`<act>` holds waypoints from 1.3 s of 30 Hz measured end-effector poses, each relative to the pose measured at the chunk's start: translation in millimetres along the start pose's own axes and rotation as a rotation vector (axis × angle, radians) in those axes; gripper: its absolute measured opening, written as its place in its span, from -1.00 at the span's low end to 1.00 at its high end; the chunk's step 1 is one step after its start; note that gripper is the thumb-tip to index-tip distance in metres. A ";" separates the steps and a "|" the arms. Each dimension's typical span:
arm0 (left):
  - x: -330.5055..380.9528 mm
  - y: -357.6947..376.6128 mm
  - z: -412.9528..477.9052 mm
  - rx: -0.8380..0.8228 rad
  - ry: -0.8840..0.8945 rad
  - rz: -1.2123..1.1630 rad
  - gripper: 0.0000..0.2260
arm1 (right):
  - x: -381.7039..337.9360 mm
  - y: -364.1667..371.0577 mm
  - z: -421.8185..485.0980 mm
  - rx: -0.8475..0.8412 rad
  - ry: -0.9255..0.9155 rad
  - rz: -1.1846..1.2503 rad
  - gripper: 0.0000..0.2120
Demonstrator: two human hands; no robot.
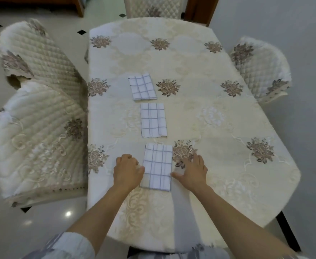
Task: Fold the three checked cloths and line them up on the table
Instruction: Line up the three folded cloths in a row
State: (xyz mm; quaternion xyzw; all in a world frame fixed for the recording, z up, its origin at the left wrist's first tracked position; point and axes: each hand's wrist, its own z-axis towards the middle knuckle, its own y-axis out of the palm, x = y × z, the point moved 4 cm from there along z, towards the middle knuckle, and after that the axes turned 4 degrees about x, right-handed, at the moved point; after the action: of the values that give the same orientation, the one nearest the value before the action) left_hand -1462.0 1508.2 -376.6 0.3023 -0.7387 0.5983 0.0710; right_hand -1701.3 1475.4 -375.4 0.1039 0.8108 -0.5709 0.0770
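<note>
3 folded checked cloths are lying in a column on the bench (218, 128): the far cloth (142, 86), sitting slightly askew, the middle cloth (153, 120), and the near cloth (158, 166), flanked by both hands. The left hand (128, 169) is curling its fingers at the left edge; whether it is pinching cannot be told. The right hand (192, 171) is lying spread, thumb touching the right edge. Step judged: final squaring. The next move is calling for light nudges, aligning this cloth with the other 2.

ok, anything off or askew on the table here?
The far cloth is slightly askew: it is tilted and sits left of the middle cloth and near cloth, so the row isn't straight. Nothing looks spilled or damaged.
</note>
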 end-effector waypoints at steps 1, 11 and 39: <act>1.1 1.2 1.9 -0.004 0.012 0.025 -0.72 | -4.2 2.5 2.8 -0.016 0.004 0.019 -0.30; 12.2 5.8 13.8 0.023 0.033 0.037 -0.80 | -30.0 11.7 18.7 -0.070 0.009 0.103 -0.21; 15.5 13.2 17.2 0.122 -0.110 -0.008 -0.82 | -29.2 7.4 44.1 -0.080 -0.081 0.140 -0.31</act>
State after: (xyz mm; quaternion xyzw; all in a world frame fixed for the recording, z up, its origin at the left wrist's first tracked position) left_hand -1477.1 1488.0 -385.2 0.3416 -0.7025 0.6242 0.0142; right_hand -1670.8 1433.9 -389.9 0.1339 0.8199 -0.5350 0.1534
